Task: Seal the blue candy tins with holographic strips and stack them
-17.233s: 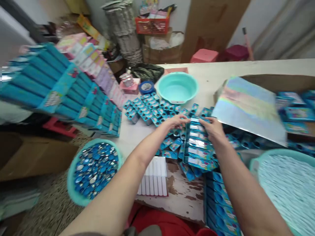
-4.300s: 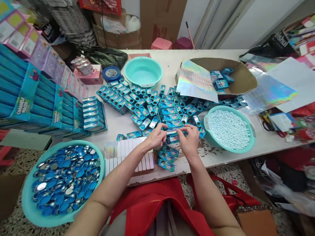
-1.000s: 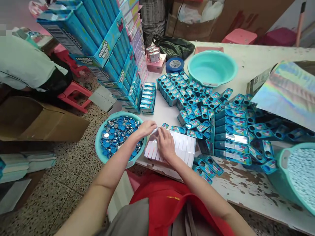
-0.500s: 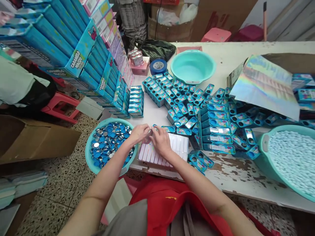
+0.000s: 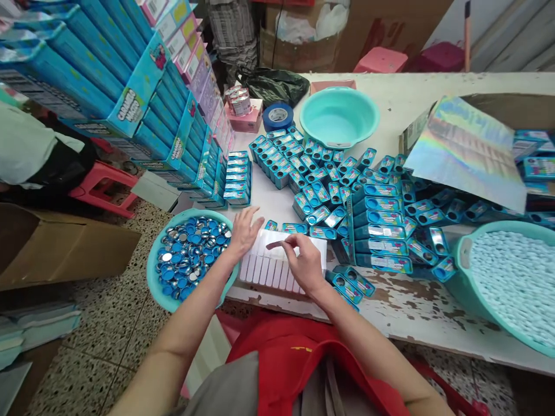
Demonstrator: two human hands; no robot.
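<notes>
My right hand [image 5: 303, 263] pinches one end of a narrow, dark-looking sticker [image 5: 274, 245] between thumb and fingers. It hovers over a stack of pale sticker sheets [image 5: 266, 274] printed in narrow oblong strips. To the left, my left hand [image 5: 245, 232] is open, fingers apart, at the sheets' upper left corner and holding nothing. Just beyond the sheets lie a few small blue tins [image 5: 295, 228]. Close beside my left forearm stands a turquoise basin [image 5: 152, 271] of round blue and silver caps [image 5: 191, 254].
Many blue tins [image 5: 318, 190] spread across the table [image 5: 403, 86]. A second turquoise basin [image 5: 340, 115] stands behind them; another, at right, holds pale blue candies [image 5: 511, 283]. Tall display boxes [image 5: 143, 104] rise at left. Blue tape [image 5: 278, 117] lies at the back. A person [image 5: 30, 138] sits at far left.
My hands have come apart. The left opened and moved slightly left and up; the right moved right and down, now with the sticker in its pinch.
</notes>
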